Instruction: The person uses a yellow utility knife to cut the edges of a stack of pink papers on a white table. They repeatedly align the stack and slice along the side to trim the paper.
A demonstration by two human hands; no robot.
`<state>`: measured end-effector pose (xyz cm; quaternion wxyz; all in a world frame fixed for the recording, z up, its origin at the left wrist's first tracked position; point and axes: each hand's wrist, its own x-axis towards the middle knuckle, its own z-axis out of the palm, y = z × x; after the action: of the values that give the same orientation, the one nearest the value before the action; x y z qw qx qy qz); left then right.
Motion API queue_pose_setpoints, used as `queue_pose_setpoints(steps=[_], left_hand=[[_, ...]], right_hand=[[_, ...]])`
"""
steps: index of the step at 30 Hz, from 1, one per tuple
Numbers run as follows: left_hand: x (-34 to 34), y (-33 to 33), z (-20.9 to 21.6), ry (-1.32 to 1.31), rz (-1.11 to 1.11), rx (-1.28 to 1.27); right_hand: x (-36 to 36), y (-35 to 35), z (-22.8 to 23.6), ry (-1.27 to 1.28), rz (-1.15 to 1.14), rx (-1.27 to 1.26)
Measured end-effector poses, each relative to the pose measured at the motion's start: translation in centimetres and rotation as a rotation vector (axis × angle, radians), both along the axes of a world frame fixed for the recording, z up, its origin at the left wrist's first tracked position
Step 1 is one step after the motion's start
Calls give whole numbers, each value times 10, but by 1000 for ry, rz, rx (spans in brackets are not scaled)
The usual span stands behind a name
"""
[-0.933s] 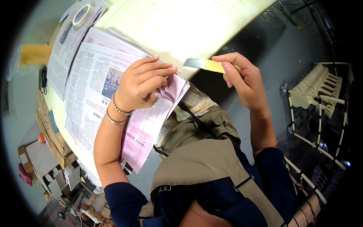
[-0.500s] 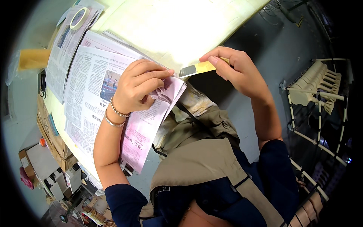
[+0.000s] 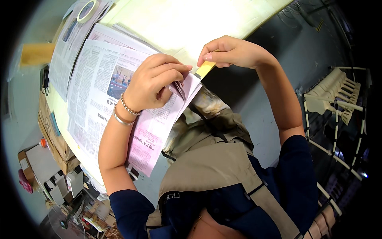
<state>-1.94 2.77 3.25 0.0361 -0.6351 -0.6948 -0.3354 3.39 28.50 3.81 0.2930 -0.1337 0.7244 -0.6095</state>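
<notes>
My left hand [image 3: 157,81], a beaded bracelet and a bangle on its wrist, is closed on the folded corner of a pink newspaper sheet [image 3: 150,137]. That sheet hangs over the table's near edge. In the fingers of my right hand [image 3: 234,51] is a flat, thin blade with a yellow grip [image 3: 207,68]. Its grey end reaches the newspaper's folded edge, just right of my left fingertips; part of the blade is hidden by the paper. Under my left hand and forearm, more newspaper [image 3: 91,79] with a colour photo lies spread on the table.
A roll of tape [image 3: 87,10] rests on another newspaper stack [image 3: 65,59] at the far left. The pale table [image 3: 175,24] runs away from me under bright light. Cardboard [image 3: 57,139] leans at its left side. On the right stands a pipe rack [image 3: 338,103] holding cream-coloured pieces.
My right hand has moved left and up, and the blade's grey end now sits at the fold of the newspaper, tilted more steeply. My left hand keeps its grip, shifted slightly right.
</notes>
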Motion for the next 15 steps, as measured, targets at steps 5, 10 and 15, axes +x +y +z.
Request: queue_pose_setpoints(steps=[5, 10, 15], left_hand=[[-2, -2, -2, -16, -14, 12], [-1, -2, -3, 9, 0, 34], [-4, -5, -4, -45, -13, 76]], right_hand=[[9, 7, -4, -41, -35, -5], [16, 3, -14, -30, -75, -37], [29, -18, -12, -28, -95, -81]])
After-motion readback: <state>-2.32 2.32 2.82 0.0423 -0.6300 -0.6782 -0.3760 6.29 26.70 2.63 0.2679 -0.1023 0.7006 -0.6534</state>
